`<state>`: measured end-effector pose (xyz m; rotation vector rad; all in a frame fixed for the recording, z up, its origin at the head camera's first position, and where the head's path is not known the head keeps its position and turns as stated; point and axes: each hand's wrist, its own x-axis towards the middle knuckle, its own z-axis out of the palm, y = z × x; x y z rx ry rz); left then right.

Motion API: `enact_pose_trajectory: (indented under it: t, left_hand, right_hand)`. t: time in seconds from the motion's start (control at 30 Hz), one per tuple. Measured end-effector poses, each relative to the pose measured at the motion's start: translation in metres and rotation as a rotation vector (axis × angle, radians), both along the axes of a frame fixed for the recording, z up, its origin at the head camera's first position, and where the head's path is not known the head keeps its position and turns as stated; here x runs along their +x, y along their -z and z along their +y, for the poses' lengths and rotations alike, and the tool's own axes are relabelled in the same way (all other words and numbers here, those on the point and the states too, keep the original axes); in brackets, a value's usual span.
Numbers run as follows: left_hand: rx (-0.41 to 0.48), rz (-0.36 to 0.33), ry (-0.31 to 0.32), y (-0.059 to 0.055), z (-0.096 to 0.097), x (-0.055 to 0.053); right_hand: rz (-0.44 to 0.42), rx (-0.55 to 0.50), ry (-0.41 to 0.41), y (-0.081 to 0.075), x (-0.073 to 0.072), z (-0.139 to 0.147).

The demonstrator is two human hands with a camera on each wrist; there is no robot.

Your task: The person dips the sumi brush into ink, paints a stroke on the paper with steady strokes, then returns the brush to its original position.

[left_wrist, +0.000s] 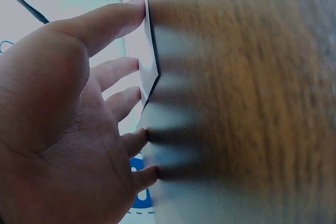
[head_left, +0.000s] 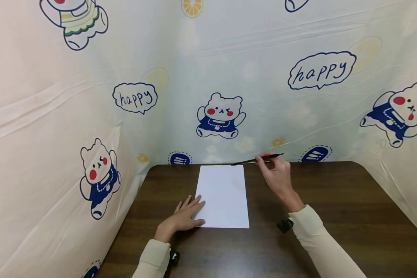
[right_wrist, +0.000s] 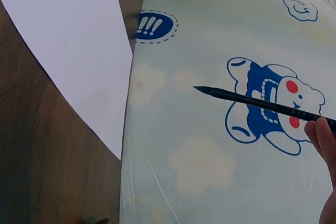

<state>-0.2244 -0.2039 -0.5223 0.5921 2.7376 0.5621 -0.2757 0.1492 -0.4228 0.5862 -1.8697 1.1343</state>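
A blank white sheet of paper lies on the dark wooden table, its far end near the table's back edge. My left hand rests at the sheet's near left corner with fingers spread, some tips on the paper and others on the wood, as the left wrist view shows. Up at the right, my right hand pinches a slim black writing brush by its shaft. Its pointed dark tip aims left, over the sheet's far edge in the head view. A small loop shows at the brush's other end.
The brown table extends to both sides of the sheet. Behind it and along the sides hangs a pale curtain printed with bears, orange slices and "happy" bubbles. A dark device is strapped at the right wrist, with another at the left.
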Motion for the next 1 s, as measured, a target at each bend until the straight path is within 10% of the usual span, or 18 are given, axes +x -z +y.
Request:
enact_pose_trajectory:
  t: [1.0]
  left_hand:
    - [-0.013, -0.002, -0.005, 0.002, 0.001, -0.002]
  right_hand:
    - [-0.019, 0.01, -0.021, 0.011, -0.007, -0.028]
